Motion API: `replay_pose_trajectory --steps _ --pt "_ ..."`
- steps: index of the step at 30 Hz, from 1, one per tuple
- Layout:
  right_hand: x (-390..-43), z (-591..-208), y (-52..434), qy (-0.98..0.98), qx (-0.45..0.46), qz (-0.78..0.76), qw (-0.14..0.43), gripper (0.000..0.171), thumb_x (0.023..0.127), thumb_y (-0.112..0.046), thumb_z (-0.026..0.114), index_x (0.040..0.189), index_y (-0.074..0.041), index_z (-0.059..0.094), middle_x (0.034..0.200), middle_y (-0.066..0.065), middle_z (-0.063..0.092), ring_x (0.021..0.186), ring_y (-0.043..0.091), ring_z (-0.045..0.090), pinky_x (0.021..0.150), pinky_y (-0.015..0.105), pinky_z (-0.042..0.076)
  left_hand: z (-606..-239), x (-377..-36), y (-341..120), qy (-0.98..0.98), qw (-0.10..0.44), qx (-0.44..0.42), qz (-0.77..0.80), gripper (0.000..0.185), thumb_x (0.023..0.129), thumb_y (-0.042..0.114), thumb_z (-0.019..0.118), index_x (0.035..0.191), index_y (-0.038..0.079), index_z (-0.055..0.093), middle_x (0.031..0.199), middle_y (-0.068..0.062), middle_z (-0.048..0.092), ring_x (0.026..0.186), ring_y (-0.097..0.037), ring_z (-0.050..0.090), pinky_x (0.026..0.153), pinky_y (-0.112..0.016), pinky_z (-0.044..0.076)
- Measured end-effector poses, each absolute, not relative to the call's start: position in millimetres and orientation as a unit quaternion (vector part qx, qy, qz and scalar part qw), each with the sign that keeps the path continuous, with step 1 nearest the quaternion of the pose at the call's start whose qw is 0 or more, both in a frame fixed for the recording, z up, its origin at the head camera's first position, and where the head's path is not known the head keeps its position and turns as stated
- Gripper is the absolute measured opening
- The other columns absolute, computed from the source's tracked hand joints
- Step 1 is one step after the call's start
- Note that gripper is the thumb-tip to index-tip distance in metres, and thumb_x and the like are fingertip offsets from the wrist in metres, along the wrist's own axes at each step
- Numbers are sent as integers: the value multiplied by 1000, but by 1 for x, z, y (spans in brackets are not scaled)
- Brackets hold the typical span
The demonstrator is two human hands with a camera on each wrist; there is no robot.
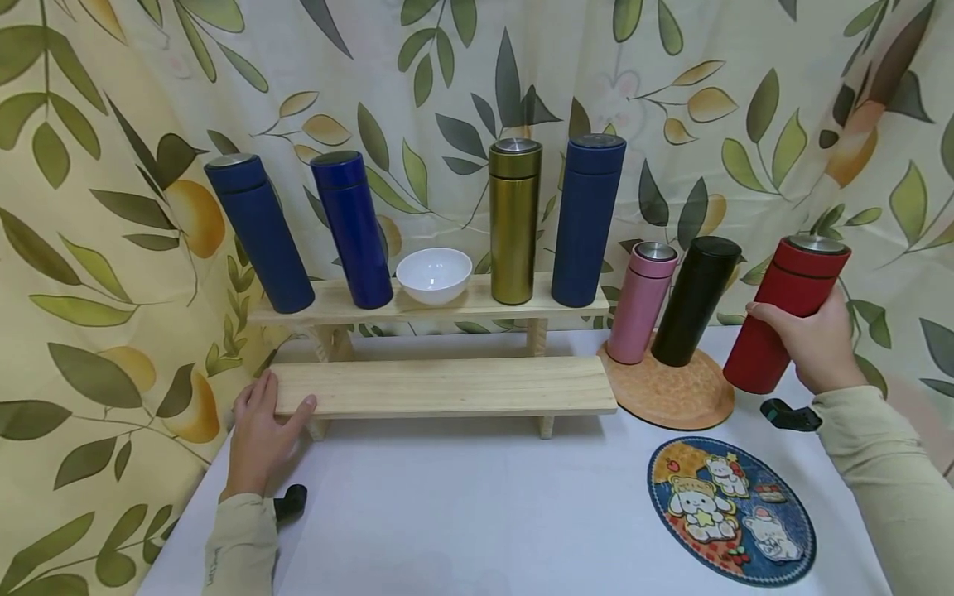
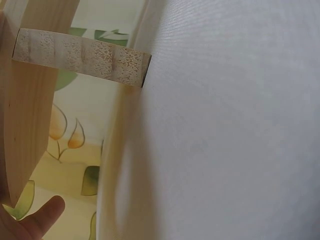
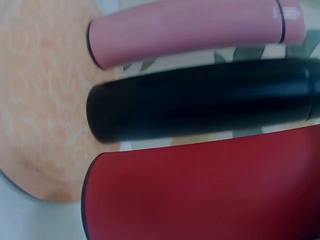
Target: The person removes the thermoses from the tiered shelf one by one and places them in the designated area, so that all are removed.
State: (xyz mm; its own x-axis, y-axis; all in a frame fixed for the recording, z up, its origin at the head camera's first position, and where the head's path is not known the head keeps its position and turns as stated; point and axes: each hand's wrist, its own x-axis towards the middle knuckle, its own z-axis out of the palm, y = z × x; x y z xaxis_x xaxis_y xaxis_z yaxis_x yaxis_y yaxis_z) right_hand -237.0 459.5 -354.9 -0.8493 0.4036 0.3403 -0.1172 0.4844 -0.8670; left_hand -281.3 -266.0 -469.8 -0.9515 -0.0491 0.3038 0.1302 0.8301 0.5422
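My right hand (image 1: 820, 343) grips a red thermos bottle (image 1: 786, 310) round its middle. The bottle's base is at the right edge of a round tan mat (image 1: 671, 401); whether it touches the mat or table I cannot tell. Just left of it, a black bottle (image 1: 693, 302) and a pink bottle (image 1: 643, 302) stand on that mat. All three also show in the right wrist view, the red bottle (image 3: 200, 192) nearest. My left hand (image 1: 264, 426) rests on the left end of the lower board of a two-step wooden stand (image 1: 447, 389), fingers extended.
On the upper board stand two blue bottles (image 1: 261, 236) (image 1: 352, 232) at left, a white bowl (image 1: 435, 277), a gold bottle (image 1: 514, 223) and another blue bottle (image 1: 587, 223). A round cartoon mat (image 1: 734, 509) lies at front right on the white table (image 1: 462, 513). A leaf-patterned curtain (image 1: 462, 190) hangs behind.
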Motion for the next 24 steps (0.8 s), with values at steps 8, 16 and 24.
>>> replay_pose_trajectory --steps 8,16,24 --pt "-258 -353 472 -822 -105 501 250 67 103 -18 74 151 -34 30 121 -25 43 108 -1 46 76 11 46 -472 -283 -269 -943 157 -23 -292 98 104 57 61 164 -11 24 171 -31 22 154 -52 16 117 -75 25" --pt "-275 -354 481 -820 -143 509 219 75 104 -30 74 156 -39 20 136 -23 40 115 -2 40 117 50 41 -474 -283 -270 -943 160 -26 -292 96 104 54 62 163 -12 25 171 -31 23 153 -52 17 116 -75 25" --pt "-291 -363 490 -798 -178 542 194 84 103 -32 74 158 -38 12 155 -13 34 128 7 34 124 54 31 -473 -285 -270 -943 160 -27 -292 97 105 55 62 164 -12 24 171 -31 23 154 -52 16 117 -75 25"
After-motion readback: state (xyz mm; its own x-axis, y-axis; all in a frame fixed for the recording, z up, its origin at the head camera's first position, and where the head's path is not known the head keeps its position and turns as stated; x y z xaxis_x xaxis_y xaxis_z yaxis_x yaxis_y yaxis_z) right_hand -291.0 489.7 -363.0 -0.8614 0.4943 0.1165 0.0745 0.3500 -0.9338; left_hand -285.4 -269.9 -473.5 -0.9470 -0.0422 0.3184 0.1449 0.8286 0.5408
